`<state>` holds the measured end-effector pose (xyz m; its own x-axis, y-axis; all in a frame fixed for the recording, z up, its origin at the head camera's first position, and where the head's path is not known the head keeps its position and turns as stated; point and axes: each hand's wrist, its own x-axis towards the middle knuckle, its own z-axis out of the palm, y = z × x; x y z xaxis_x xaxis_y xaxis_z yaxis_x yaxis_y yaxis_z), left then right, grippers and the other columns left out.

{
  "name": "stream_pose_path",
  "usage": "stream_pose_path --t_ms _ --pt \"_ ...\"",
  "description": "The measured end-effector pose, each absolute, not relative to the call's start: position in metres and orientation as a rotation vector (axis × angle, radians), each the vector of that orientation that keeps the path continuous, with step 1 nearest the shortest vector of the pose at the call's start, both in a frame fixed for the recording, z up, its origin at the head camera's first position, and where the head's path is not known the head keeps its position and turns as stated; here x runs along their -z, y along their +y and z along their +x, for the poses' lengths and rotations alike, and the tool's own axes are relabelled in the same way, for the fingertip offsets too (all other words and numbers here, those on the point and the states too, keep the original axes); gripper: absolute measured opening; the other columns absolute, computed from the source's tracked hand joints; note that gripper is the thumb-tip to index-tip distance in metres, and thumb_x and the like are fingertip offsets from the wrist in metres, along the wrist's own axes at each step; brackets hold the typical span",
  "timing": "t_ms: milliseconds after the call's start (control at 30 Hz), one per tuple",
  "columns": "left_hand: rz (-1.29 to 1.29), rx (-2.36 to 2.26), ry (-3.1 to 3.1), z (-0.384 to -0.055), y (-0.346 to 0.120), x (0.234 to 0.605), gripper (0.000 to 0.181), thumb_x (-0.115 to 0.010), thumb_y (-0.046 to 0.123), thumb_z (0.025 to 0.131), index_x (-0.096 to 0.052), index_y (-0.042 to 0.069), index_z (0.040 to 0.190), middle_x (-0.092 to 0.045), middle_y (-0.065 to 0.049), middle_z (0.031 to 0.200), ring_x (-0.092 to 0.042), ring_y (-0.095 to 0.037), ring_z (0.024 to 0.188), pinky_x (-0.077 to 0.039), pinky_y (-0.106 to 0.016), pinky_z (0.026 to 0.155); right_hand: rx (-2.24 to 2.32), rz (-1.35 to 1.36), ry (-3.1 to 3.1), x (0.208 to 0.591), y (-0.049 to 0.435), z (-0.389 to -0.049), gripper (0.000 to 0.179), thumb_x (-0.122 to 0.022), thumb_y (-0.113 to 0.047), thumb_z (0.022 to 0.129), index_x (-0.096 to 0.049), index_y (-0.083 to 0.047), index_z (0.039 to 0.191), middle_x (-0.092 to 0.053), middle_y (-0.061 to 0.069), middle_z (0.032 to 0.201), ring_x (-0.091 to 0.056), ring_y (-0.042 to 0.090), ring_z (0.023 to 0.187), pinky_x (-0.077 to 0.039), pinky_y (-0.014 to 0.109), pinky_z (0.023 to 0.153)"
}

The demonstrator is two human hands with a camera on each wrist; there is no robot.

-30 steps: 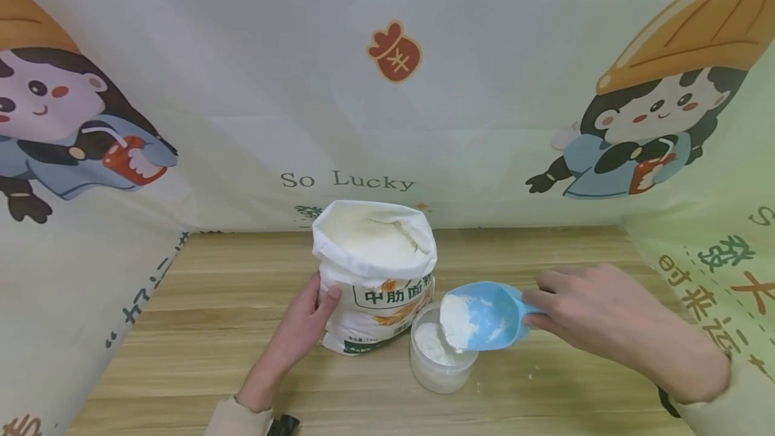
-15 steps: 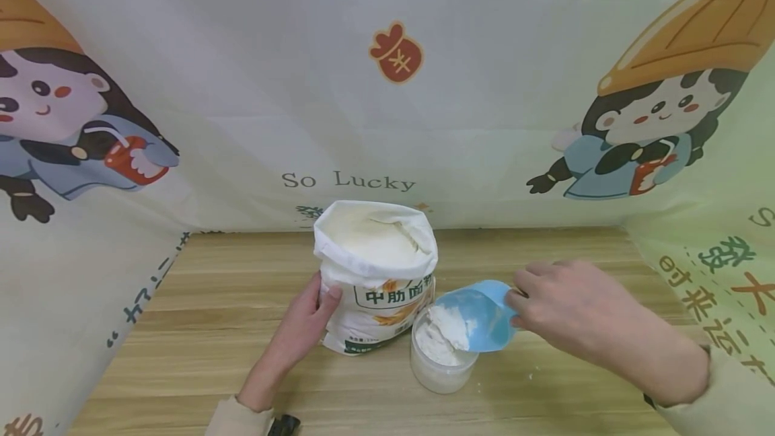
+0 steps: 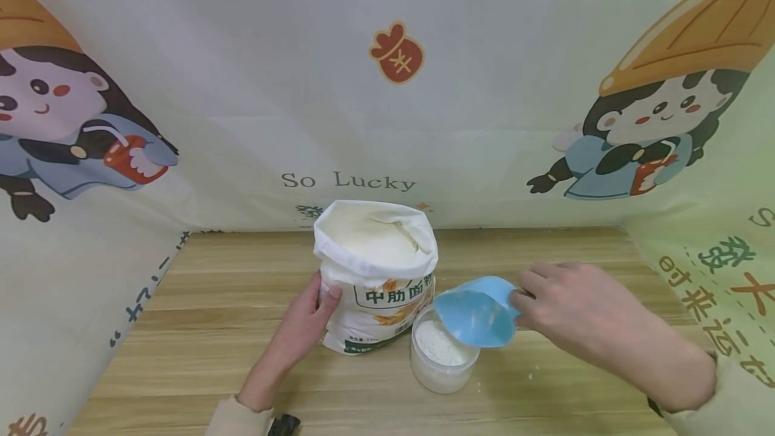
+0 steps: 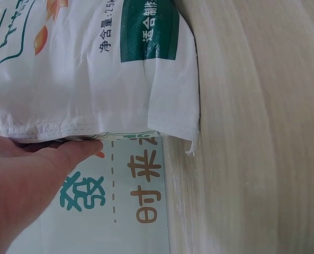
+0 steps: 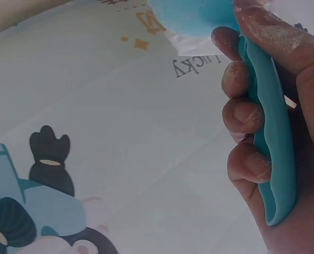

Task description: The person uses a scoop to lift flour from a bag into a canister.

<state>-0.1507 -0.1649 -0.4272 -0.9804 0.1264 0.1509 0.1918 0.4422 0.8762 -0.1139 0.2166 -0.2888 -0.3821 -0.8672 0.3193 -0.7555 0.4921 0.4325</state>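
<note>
An open white flour bag (image 3: 372,311) stands upright on the table, flour showing inside its folded-back mouth. My left hand (image 3: 305,321) holds the bag's left side, thumb on the front and the other fingers hidden behind. In the left wrist view the thumb (image 4: 80,153) lies along the bag's edge. Close to the bag's right sits a clear round tub (image 3: 443,379) with white flour (image 3: 440,343) in it. Over the tub's right rim my right hand (image 3: 581,311) tilts a blue scoop (image 3: 475,315), with traces of flour on it. Floury fingers wrap the scoop's handle (image 5: 276,137) in the right wrist view.
The wooden table (image 3: 200,315) extends on both sides of the bag and tub. A printed cloth (image 3: 484,86) hangs behind it and along both sides. Small specks of flour (image 3: 531,376) lie to the right of the tub.
My right hand has moved left and tipped the scoop over the tub. The flour that lay in the scoop has dropped into the tub. My left hand and the bag stay in place.
</note>
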Motion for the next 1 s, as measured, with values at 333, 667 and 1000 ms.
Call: stream_pose_path --t_ms 333,667,1000 --pt "-0.288 1.598 -2.626 -0.149 -0.166 0.425 0.047 -0.046 0.034 0.112 -0.047 0.003 0.148 -0.062 -0.025 0.136 -0.06 -0.038 0.125 -0.05 -0.058 0.102 0.063 1.281 -2.272 0.301 0.238 -0.12 0.029 -0.077 -0.046 0.089 -0.073 -0.018 0.086 -0.05 -0.009 0.072 -0.047 0.008 0.059 -0.037 0.022 0.043" --pt "-0.289 1.596 -2.62 -0.149 -0.165 0.426 0.05 -0.045 0.036 0.112 -0.046 0.003 0.15 -0.062 -0.025 0.136 -0.061 -0.039 0.123 -0.052 -0.059 0.1 -0.098 1.126 -2.444 0.306 0.264 -0.115 0.036 -0.063 -0.058 0.098 -0.077 -0.025 0.093 -0.056 -0.022 0.077 -0.049 -0.006 0.062 -0.041 0.018 0.048" --pt "-0.299 1.589 -2.628 -0.149 -0.166 0.426 0.051 -0.044 0.036 0.113 -0.044 0.003 0.152 -0.06 -0.025 0.14 -0.059 -0.04 0.127 -0.051 -0.059 0.102 -0.264 1.051 -2.527 0.302 0.279 -0.112 0.015 -0.083 -0.032 0.088 -0.073 -0.027 0.097 -0.062 -0.026 0.086 -0.052 -0.009 0.071 -0.049 0.019 0.057"
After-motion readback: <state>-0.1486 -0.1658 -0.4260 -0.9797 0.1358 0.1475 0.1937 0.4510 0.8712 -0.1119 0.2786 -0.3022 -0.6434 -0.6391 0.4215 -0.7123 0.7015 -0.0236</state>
